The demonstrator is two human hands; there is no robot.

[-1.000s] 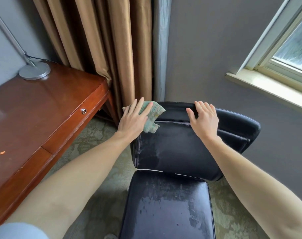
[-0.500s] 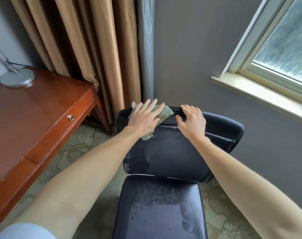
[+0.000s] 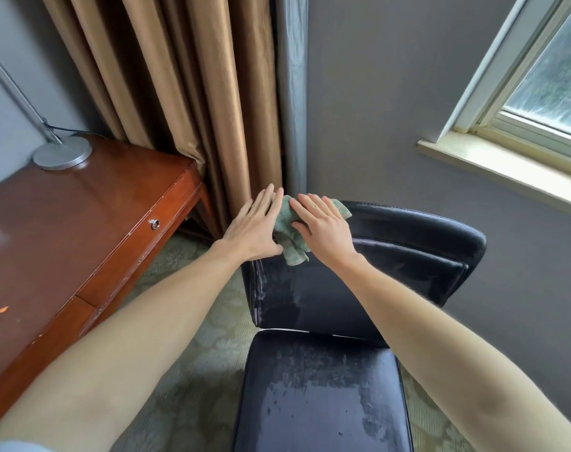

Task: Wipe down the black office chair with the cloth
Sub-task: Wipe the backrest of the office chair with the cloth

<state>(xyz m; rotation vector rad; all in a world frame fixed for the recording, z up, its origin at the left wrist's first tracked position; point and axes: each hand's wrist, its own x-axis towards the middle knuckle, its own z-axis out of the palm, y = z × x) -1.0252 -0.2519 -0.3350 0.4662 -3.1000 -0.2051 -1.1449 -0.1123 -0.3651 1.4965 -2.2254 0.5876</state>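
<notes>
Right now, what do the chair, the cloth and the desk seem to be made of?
Chair: black leather or imitation leather, which one I cannot tell; smooth and glossy, with stitched seams and dull streaks.
Cloth: soft woven textile, greenish, matte; it crumples in folds.
Desk: reddish-brown wood, varnished; it reflects light, and its edge shows pale chips.

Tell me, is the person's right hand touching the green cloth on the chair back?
Touching. The head view shows the right hand lying flat on the cloth, fingers and thumb overlapping it with no gap, on top of the black office chair.
</notes>
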